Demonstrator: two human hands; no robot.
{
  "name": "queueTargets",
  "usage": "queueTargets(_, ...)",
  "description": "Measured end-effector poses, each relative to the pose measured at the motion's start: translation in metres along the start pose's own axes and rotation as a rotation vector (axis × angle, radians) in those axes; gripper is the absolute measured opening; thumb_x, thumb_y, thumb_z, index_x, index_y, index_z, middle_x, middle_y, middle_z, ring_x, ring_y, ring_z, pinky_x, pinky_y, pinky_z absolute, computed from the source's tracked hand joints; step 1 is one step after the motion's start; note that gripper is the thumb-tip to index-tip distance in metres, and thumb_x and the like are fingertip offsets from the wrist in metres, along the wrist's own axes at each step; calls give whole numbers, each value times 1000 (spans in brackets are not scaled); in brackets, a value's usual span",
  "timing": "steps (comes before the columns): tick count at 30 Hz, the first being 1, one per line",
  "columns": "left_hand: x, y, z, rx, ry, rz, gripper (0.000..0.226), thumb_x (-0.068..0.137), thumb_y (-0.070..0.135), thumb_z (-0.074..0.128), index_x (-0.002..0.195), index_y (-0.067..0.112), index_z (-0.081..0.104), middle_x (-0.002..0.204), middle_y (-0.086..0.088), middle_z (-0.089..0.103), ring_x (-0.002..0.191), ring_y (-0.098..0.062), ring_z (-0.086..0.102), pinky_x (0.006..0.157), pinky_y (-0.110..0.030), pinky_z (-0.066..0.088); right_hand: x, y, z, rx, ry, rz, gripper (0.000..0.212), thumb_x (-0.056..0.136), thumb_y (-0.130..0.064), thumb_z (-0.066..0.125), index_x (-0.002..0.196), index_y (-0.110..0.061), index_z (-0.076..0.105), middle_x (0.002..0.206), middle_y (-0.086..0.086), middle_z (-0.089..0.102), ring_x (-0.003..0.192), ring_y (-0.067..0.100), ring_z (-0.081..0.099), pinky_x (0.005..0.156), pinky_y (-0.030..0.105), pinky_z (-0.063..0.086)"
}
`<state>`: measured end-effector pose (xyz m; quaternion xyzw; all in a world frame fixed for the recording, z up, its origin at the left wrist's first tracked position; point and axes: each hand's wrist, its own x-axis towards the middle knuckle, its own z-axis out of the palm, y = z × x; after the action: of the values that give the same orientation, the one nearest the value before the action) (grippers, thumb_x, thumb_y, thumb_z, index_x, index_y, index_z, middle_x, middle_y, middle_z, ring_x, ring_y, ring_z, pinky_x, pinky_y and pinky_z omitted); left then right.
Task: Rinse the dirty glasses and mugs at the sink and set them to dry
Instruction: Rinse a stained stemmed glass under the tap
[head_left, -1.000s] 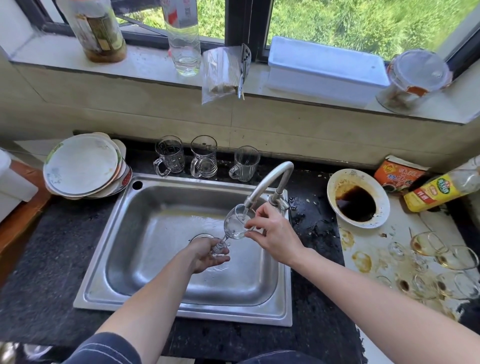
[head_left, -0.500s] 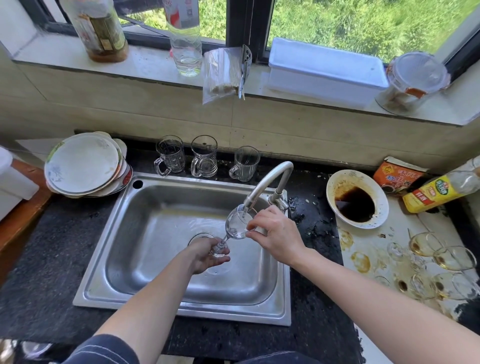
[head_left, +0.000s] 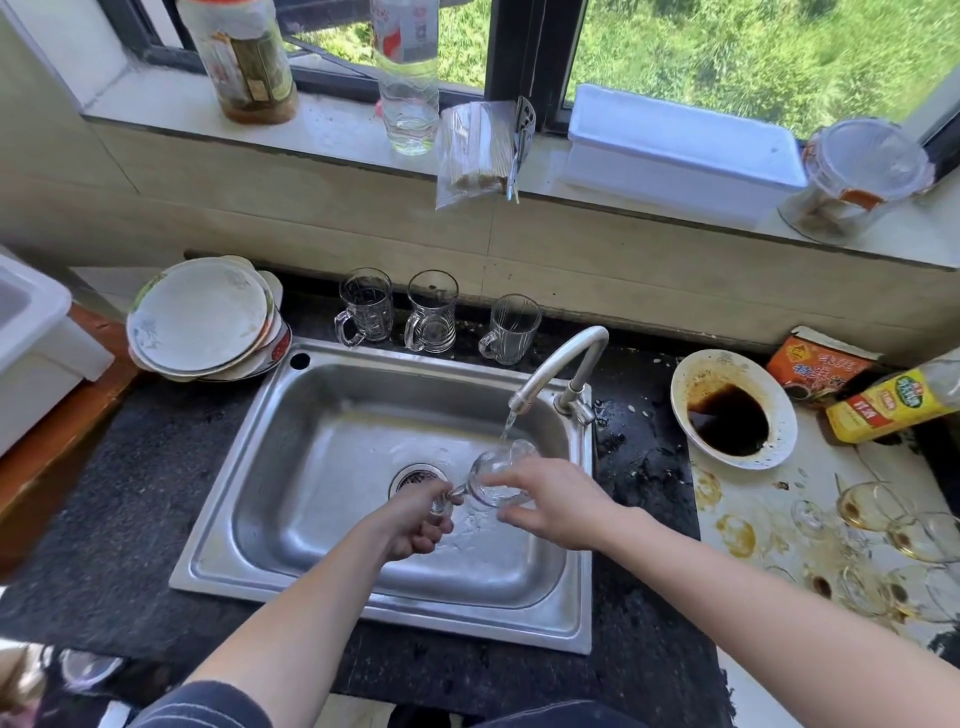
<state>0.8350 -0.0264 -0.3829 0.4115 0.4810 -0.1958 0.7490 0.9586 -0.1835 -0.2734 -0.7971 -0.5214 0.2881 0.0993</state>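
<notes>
The left hand (head_left: 415, 525) grips the foot and stem of a glass (head_left: 491, 480), its fingers curled round them. The right hand (head_left: 558, 501) cups the bowl, fingers laid over the top and thumb beneath, though blur hides how firmly it holds. The glass hangs tilted above the sink (head_left: 244, 467), with its stem toward 9 o'clock and its mouth toward 1 o'clock. It is just under the tap (head_left: 563, 361), whose thin stream of water (head_left: 509, 426) falls onto its rim. The drain (head_left: 418, 475) shows just beyond the left hand's knuckles, at 12 o'clock of it. Three mugs (head_left: 431, 312) stand upright in a row on the dark counter behind the sink, at 12 o'clock from the hands, with their handles turned toward 8 o'clock. At 10 o'clock a stack of plates (head_left: 200, 317) touches the sink's far-left corner. At 2 o'clock, well apart from the tap, sits a bowl (head_left: 696, 379) with a dark puddle of sauce in it. Past that bowl, a yellow bottle (head_left: 893, 405) lies on its side beside an orange packet (head_left: 821, 364). At 3 to 4 o'clock several dirty glasses (head_left: 878, 512) are crowded on a stained white board, brown dregs in them. On the sill at 12 o'clock are a jar (head_left: 244, 57), a clear bottle (head_left: 408, 88), a plastic bag (head_left: 475, 150), a white box (head_left: 680, 145) and a lidded tub (head_left: 862, 176).
</notes>
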Motion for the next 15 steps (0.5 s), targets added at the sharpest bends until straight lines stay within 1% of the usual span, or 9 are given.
queueTargets(1, 1, 0, 0, 4, -5, -8, 24, 97, 34, 42, 88, 14, 53, 58, -8, 42, 34, -6, 18, 32, -8, 13, 4, -4, 1, 48, -30, 0, 36, 90, -36, 62, 126, -34, 62, 126, -5, 64, 119, 18, 55, 97, 39, 46)
queueTargets(3, 1, 2, -2, 15, -7, -21, 25, 96, 34, 43, 87, 14, 54, 58, -8, 43, 36, -7, 18, 32, -8, 13, 9, -6, -1, 87, -75, -8, 27, 88, -35, 65, 113, -26, 69, 113, -1, 70, 107, 21, 61, 91, 40, 49)
queueTargets(5, 0, 3, -5, 56, -5, -29, 24, 96, 34, 43, 87, 14, 55, 58, -8, 44, 36, -7, 18, 32, -9, 13, 10, -1, -6, 64, -68, 16, 24, 85, -39, 70, 105, -27, 73, 105, -3, 72, 98, 19, 63, 86, 38, 50)
queueTargets(6, -1, 4, -5, 79, -6, -28, 24, 96, 33, 43, 87, 14, 55, 57, -8, 44, 37, -8, 18, 33, -9, 13, 11, 0, -9, 55, -47, 39, 27, 84, -41, 71, 108, -29, 72, 107, -4, 71, 99, 19, 63, 87, 36, 50)
queueTargets(8, 1, 6, -4, 105, 1, -22, 24, 95, 32, 42, 86, 14, 54, 57, -8, 46, 36, -8, 19, 33, -10, 13, 15, -2, -9, 86, -14, 71, 42, 83, -41, 71, 124, -32, 64, 124, -5, 66, 110, 18, 61, 94, 37, 48)
queueTargets(10, 2, 10, -5, 104, 15, -16, 24, 95, 32, 41, 84, 15, 54, 57, -9, 45, 36, -8, 20, 33, -10, 13, 20, -5, -7, 282, -76, 90, 47, 85, -31, 71, 131, -28, 61, 132, -6, 61, 113, 14, 61, 100, 36, 47)
queueTargets(11, 2, 12, -8, 112, 22, -12, 23, 95, 31, 41, 84, 15, 54, 58, -9, 44, 35, -8, 19, 33, -9, 13, 22, -4, -7, 377, -111, 83, 41, 86, -26, 73, 126, -26, 65, 127, -5, 65, 109, 14, 63, 99, 35, 49)
queueTargets(13, -1, 15, -11, 153, 32, -10, 20, 94, 28, 43, 83, 15, 54, 58, -8, 43, 35, -8, 19, 33, -9, 13, 21, 3, -10, 395, -136, 98, 30, 82, -22, 76, 112, -22, 73, 107, 1, 73, 95, 22, 67, 91, 38, 52)
queueTargets(15, -2, 17, -10, 195, 33, -15, 18, 93, 27, 42, 83, 16, 53, 58, -8, 44, 35, -8, 19, 34, -10, 13, 23, 8, -12, 367, -72, 158, 42, 76, -24, 80, 117, -20, 70, 108, 2, 72, 97, 22, 66, 92, 39, 52)
